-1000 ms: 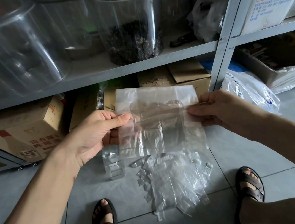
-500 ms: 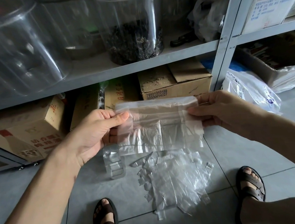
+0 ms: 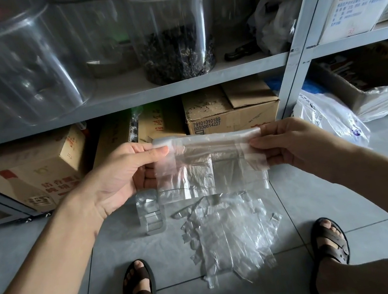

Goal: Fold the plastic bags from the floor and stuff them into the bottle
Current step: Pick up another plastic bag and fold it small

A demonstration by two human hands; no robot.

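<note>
I hold a clear plastic bag stretched flat in the air between both hands. My left hand pinches its left edge and my right hand pinches its right edge. The bag's top part is folded down over itself. Below it on the grey tile floor lies a loose pile of clear plastic bags. A small clear bottle stands on the floor just left of the pile, partly hidden behind the held bag.
A grey metal shelf stands ahead with big clear jars on it and cardboard boxes beneath. A white plastic bag lies at the right. My sandalled feet rest on the tiles beside the pile.
The upper part of the held bag has been folded down, so the bag is now about half as tall. Both hands kept their grip on its edges.
</note>
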